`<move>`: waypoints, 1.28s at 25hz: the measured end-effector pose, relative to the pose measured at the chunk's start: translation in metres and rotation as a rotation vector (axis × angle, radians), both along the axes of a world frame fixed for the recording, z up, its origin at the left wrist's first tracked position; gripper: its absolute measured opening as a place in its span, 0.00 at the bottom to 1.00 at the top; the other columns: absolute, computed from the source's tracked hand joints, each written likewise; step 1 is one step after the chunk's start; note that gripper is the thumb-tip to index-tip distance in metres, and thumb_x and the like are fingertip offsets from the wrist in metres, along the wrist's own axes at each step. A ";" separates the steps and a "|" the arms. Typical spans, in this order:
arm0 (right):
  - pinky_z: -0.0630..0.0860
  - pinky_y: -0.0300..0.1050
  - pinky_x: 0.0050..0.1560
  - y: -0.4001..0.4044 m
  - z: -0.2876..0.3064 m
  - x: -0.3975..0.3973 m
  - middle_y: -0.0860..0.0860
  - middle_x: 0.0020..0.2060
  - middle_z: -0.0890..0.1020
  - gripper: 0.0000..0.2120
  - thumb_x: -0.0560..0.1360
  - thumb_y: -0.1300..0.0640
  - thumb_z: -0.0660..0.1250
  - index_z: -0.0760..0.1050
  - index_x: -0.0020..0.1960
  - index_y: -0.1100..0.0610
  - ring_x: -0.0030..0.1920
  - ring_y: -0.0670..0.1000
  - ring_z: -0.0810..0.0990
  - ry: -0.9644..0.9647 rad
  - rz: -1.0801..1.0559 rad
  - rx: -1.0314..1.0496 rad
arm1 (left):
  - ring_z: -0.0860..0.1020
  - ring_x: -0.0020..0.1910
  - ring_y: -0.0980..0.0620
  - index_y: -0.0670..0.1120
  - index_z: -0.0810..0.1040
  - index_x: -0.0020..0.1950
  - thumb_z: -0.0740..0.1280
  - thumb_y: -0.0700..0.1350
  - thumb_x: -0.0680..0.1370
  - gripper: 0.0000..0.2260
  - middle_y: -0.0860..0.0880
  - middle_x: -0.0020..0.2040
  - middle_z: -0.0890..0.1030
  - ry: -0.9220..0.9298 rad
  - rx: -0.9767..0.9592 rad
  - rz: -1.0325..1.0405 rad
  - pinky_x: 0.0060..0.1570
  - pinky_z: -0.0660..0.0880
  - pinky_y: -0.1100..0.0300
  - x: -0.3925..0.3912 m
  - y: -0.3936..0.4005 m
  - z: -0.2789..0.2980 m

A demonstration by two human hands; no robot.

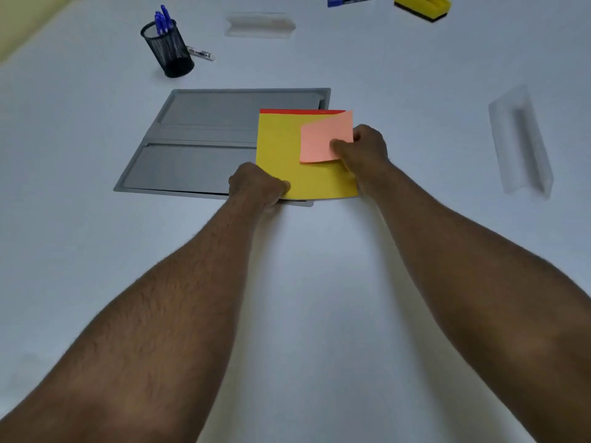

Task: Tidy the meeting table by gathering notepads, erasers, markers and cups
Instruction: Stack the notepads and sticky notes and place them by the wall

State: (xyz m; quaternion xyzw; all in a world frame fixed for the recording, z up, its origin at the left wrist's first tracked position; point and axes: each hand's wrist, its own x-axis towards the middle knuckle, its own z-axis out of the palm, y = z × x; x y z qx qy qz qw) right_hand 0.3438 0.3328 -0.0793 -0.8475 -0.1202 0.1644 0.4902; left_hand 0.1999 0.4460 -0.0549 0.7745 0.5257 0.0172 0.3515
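Your left hand [257, 183] grips the near left corner of the yellow rectangular notepad with a red top strip [281, 155], thumb curled over its top face and fingers tucked underneath. Your right hand [361, 148] pinches the small pink sticky-note pad [323, 139] at its right side, thumb on top, and holds it over the right half of the yellow notepad; you cannot tell from this view whether the pink pad touches the yellow sheet.

The yellow notepad sits over the right end of the grey rectangular metal panel set into the table [204, 145], its near edge just past the panel's near rim. All of this lies on the white meeting table [303, 282].

Further from you, to the left, a black mesh pen cup [169, 51] stands upright with blue pens [163, 19] sticking out. Just beside it on the right lies a white marker [200, 53]. At the far edge lie a white marker with a blue cap [348, 0] and a yellow block eraser with a black felt base [423, 6]. Two clear acrylic name-card holders are also there: one far centre [260, 25], one to your right [519, 139].
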 end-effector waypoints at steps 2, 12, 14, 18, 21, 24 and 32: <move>0.78 0.48 0.48 -0.039 0.013 -0.025 0.55 0.52 0.81 0.09 0.73 0.56 0.69 0.74 0.52 0.57 0.51 0.55 0.81 0.239 -0.129 0.266 | 0.77 0.51 0.45 0.43 0.72 0.57 0.71 0.46 0.75 0.15 0.43 0.58 0.78 -0.242 -0.161 0.045 0.50 0.76 0.54 -0.025 -0.017 0.007; 0.71 0.38 0.29 -0.205 0.071 -0.239 0.49 0.35 0.83 0.05 0.73 0.56 0.72 0.80 0.48 0.54 0.30 0.46 0.77 0.637 -0.227 0.507 | 0.80 0.47 0.50 0.51 0.71 0.65 0.61 0.35 0.81 0.16 0.48 0.59 0.79 -0.632 -0.824 0.172 0.37 0.79 0.62 -0.256 -0.157 0.062; 0.70 0.38 0.29 -0.216 0.089 -0.282 0.49 0.32 0.81 0.06 0.72 0.56 0.73 0.81 0.48 0.55 0.29 0.45 0.74 0.644 -0.197 0.498 | 0.81 0.46 0.51 0.52 0.73 0.64 0.62 0.35 0.81 0.16 0.49 0.58 0.80 -0.639 -0.845 0.188 0.39 0.79 0.61 -0.305 -0.173 0.081; 0.72 0.41 0.34 -0.221 0.131 -0.363 0.49 0.34 0.81 0.07 0.72 0.54 0.73 0.81 0.48 0.56 0.30 0.46 0.74 0.636 -0.086 0.499 | 0.82 0.46 0.50 0.56 0.74 0.61 0.62 0.36 0.81 0.16 0.51 0.57 0.81 -0.717 -0.780 0.243 0.39 0.80 0.59 -0.399 -0.187 0.126; 0.76 0.53 0.47 -0.202 0.172 -0.421 0.54 0.44 0.84 0.10 0.71 0.54 0.74 0.78 0.49 0.57 0.43 0.51 0.80 0.614 0.014 0.531 | 0.81 0.49 0.48 0.56 0.74 0.62 0.62 0.37 0.81 0.16 0.49 0.60 0.80 -0.777 -0.630 0.276 0.38 0.80 0.59 -0.464 -0.187 0.167; 0.79 0.55 0.47 -0.179 0.227 -0.490 0.54 0.44 0.84 0.11 0.72 0.54 0.73 0.77 0.49 0.58 0.45 0.52 0.82 0.539 0.151 0.590 | 0.81 0.49 0.48 0.55 0.73 0.65 0.62 0.37 0.81 0.17 0.50 0.59 0.80 -0.881 -0.461 0.326 0.37 0.79 0.60 -0.545 -0.196 0.212; 0.77 0.40 0.33 -0.162 0.366 -0.731 0.55 0.43 0.84 0.08 0.79 0.54 0.65 0.78 0.53 0.58 0.34 0.49 0.81 0.262 0.537 0.651 | 0.81 0.48 0.49 0.59 0.77 0.57 0.62 0.37 0.81 0.16 0.54 0.55 0.83 -1.184 -0.125 0.397 0.36 0.78 0.59 -0.807 -0.252 0.321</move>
